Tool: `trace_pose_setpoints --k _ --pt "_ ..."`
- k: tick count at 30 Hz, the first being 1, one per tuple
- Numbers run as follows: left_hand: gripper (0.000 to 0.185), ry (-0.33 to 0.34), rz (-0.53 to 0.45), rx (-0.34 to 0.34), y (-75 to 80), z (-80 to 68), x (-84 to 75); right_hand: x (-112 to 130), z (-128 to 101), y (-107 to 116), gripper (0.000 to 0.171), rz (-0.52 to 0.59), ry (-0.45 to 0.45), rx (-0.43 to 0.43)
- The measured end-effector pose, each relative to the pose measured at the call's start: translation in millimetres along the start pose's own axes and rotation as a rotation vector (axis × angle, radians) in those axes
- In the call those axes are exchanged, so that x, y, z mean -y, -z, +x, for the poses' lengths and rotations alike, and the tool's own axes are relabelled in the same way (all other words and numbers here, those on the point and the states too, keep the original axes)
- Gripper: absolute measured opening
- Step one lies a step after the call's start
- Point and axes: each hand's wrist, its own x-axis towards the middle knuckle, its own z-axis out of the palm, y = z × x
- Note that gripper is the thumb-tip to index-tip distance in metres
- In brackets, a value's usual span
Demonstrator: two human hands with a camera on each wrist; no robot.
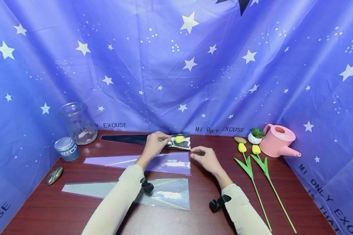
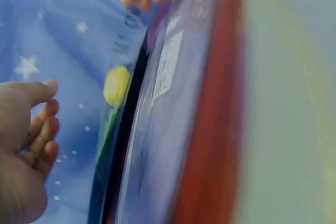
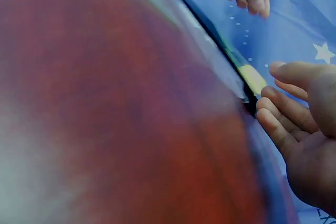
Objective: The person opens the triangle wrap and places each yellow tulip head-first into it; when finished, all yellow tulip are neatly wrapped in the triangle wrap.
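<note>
A yellow artificial tulip (image 1: 179, 139) lies in a black-backed clear flower sleeve (image 1: 125, 139) at the back of the table, its head by the sleeve's wide right end. Over that sleeve, left of the bloom, hovers my left hand (image 1: 155, 143); in the left wrist view its loosely bent fingers hold nothing and stand apart from the tulip. My right hand (image 1: 206, 158) is by the sleeve's lower right corner with fingers relaxed. In the right wrist view its fingertips (image 3: 265, 114) come close to the sleeve's end; whether they touch it I cannot tell.
A purple sleeve (image 1: 161, 164) and a grey sleeve (image 1: 172, 189) lie nearer. Two yellow tulips (image 1: 254, 179), a pebble (image 1: 240, 140), a potted plant (image 1: 255, 138) and a pink watering can (image 1: 277, 142) are right. Left are a glass vase (image 1: 82, 129), a blue jar (image 1: 67, 150) and a stone (image 1: 55, 175).
</note>
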Motion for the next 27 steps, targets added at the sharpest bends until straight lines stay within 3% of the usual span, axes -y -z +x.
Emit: trace_pose_setpoints --k 6,9,13,18,27 --pt "0.012 0.112 -0.124 0.14 14.2 -40.3 -10.7 0 -12 -4 0.018 -0.095 0.061 0.063" --pt "0.014 0.109 -0.147 0.187 17.1 -51.1 -13.5 -1 -15 -8 0.021 -0.125 0.116 0.056" --pt "0.016 0.104 -0.159 0.198 16.4 -57.4 -8.8 -5 -16 -15 0.021 -0.205 0.184 0.044" --pt "0.018 0.13 -0.15 0.213 13.5 -60.7 4.6 -3 -17 -19 0.014 -0.277 0.206 0.028" --pt "0.021 0.084 -0.105 0.247 8.9 -63.5 15.0 -2 -17 -22 0.008 -0.294 0.22 -0.015"
